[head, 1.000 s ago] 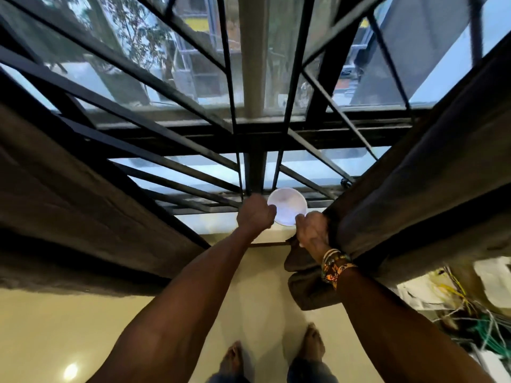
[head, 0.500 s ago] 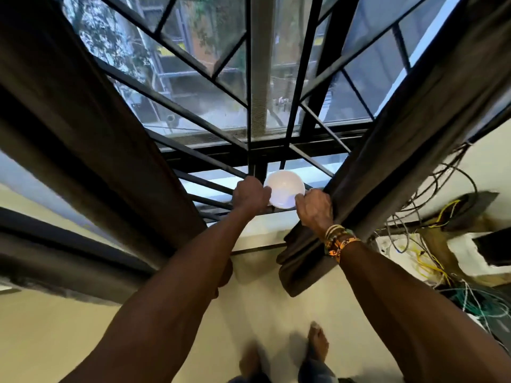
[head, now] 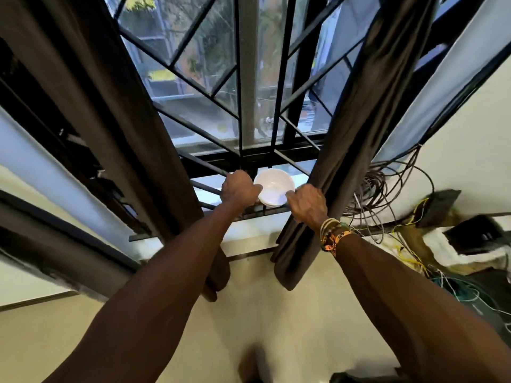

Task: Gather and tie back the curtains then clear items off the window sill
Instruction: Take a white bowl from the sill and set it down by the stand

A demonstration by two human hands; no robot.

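Window sill (head: 210, 193) behind black bars, curtains (head: 110, 134) parted: white bowl (head: 275, 186) flanked by both grips. Left grip (head: 239, 189) curled on bowl's left rim, right grip (head: 307, 203) on right rim; equally near.
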